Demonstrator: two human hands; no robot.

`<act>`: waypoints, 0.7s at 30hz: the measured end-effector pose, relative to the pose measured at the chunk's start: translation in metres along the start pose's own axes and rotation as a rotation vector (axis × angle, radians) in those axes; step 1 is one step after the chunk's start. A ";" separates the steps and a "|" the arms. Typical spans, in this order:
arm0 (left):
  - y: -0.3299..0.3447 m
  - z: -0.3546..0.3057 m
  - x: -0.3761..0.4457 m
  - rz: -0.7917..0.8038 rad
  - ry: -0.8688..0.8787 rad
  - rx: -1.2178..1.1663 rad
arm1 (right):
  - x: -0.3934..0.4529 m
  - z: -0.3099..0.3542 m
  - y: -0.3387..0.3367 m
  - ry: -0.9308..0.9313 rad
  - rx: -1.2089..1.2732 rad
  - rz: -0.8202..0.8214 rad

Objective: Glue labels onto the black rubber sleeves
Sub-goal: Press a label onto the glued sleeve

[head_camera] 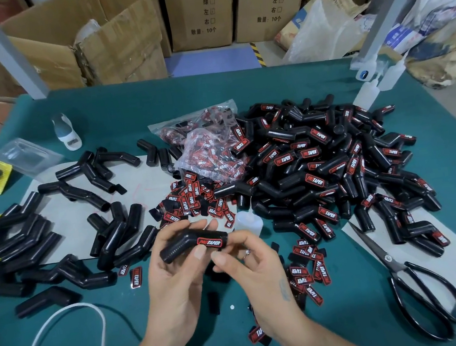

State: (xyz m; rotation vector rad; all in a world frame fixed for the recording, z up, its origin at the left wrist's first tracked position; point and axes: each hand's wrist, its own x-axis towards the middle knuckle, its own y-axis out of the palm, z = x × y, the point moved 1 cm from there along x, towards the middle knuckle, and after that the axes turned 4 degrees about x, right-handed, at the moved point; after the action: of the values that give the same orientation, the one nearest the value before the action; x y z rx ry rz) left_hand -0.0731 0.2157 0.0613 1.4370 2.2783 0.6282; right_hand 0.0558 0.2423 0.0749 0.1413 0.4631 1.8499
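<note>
Here the bent black sleeve [190, 244] sits lifted just above the counter [267, 85], label [209, 242] turned up, probably so it can be pressed flat while the glue takes. The left hand [175, 268] wraps its grip round the sleeve's elbow; the right hand [247, 258] pinches the labelled end, thumb [221, 258] near the label. Just behind the sleeve lies a small glue bottle [248, 222]. Right of the sleeve rises the finished pile [336, 163]; left of it wait the bare sleeves [52, 226]; loose labels [308, 273] lie scattered nearby.
</note>
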 end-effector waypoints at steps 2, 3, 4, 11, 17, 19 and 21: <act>0.003 0.001 -0.003 0.005 0.010 0.029 | 0.001 0.000 -0.002 -0.028 0.007 -0.031; 0.004 0.002 -0.004 0.005 0.015 0.047 | 0.001 0.001 -0.003 -0.049 -0.001 -0.042; 0.005 0.002 -0.006 0.000 0.019 0.064 | 0.001 0.001 -0.004 -0.069 -0.012 -0.051; 0.004 0.000 -0.007 0.009 0.042 0.164 | 0.005 0.000 -0.007 -0.136 -0.050 -0.076; 0.006 -0.002 -0.007 -0.016 0.048 0.194 | 0.006 0.001 -0.006 -0.141 -0.049 -0.072; 0.005 -0.001 -0.007 -0.018 0.050 0.199 | 0.006 0.001 -0.007 -0.136 -0.053 -0.072; 0.003 -0.001 -0.007 -0.013 0.054 0.213 | 0.006 0.002 -0.007 -0.130 -0.057 -0.073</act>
State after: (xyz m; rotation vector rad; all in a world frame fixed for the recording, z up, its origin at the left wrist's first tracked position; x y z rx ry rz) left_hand -0.0682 0.2109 0.0642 1.5148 2.4574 0.4357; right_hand 0.0608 0.2499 0.0728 0.2028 0.3211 1.7682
